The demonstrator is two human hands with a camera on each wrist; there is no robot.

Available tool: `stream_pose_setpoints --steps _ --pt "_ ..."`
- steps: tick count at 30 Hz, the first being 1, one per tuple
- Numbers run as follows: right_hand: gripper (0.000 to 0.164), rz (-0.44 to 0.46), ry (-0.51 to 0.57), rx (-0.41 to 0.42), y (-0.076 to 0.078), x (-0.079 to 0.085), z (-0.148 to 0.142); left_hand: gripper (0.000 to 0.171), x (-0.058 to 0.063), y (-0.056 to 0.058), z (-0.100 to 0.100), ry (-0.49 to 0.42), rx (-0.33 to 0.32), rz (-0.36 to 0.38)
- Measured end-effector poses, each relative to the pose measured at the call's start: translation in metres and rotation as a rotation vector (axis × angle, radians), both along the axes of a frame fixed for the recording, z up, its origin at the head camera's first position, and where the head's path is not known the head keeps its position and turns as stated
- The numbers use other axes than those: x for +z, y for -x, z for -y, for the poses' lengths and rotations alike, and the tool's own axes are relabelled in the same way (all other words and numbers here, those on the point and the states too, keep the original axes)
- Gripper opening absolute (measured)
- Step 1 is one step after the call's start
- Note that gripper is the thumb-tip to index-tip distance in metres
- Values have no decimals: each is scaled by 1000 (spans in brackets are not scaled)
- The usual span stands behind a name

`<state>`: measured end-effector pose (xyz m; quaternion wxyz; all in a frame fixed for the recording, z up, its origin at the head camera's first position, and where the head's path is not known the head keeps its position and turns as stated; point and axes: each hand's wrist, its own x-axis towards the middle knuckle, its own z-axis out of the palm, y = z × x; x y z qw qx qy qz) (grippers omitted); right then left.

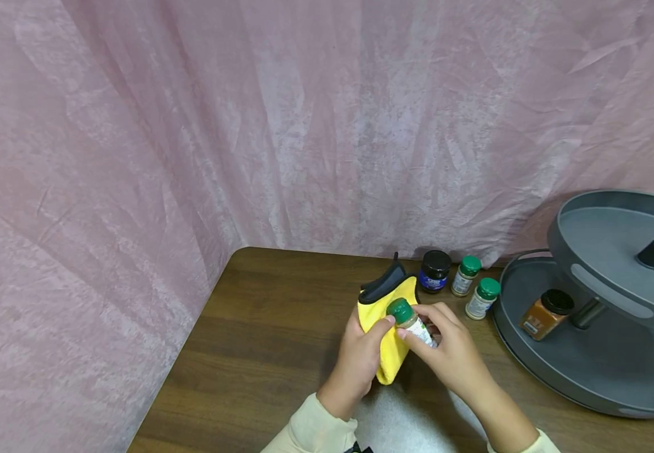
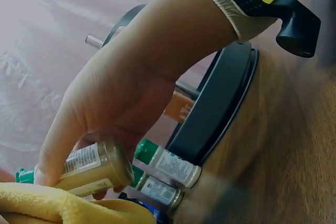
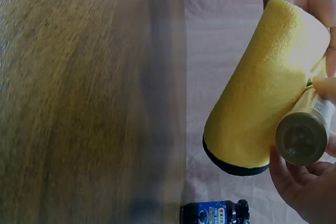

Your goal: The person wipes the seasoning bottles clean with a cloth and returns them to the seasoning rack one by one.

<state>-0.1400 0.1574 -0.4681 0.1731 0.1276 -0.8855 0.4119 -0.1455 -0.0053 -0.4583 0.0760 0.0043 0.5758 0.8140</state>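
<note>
In the head view my left hand (image 1: 358, 357) holds a folded yellow cloth (image 1: 393, 355) with dark edging, above the wooden table. Its thumb lies by the green cap of a small spice jar (image 1: 419, 331), which tilts against the cloth. My right hand (image 1: 456, 352) grips this jar by its labelled body, fingers and thumb on either side. Brownish contents show through the jar (image 2: 113, 174) in the left wrist view. The right wrist view shows the jar's round base (image 3: 302, 139) beside the cloth (image 3: 257, 87); part of the left hand is hidden behind the cloth.
Behind the hands stand a dark-lidded jar (image 1: 434, 270) with a blue label and two green-capped spice jars (image 1: 463, 283), (image 1: 478, 306). At right is a grey two-tier round rack (image 1: 632, 371) with an orange-brown jar (image 1: 542, 319) on its lower tier. Pink curtains (image 1: 315, 126) hang behind the table.
</note>
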Motion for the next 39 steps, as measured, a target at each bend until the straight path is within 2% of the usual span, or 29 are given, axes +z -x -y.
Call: stream_pose_setpoints --steps 7,13,19,23,28,33,39 --pt "36 12 11 3 2 -1 0 49 1 -4 -5 -16 -23 -35" --pt "38 152 147 50 2 0 -1 50 0 -6 -9 49 -35 -87" --pt "39 184 270 92 3 0 -3 39 0 -8 -7 129 -68 -84" --pt "38 227 318 76 2 3 -4 39 -1 -8 -6 171 -98 -82" --pt "38 286 380 56 2 6 -4 39 0 -8 -6 177 -112 -108" --pt "37 299 432 54 2 8 -5 38 0 -8 -5 188 -130 -140" --pt "36 311 458 53 4 6 -6 36 -1 -9 -5 211 -110 -168"
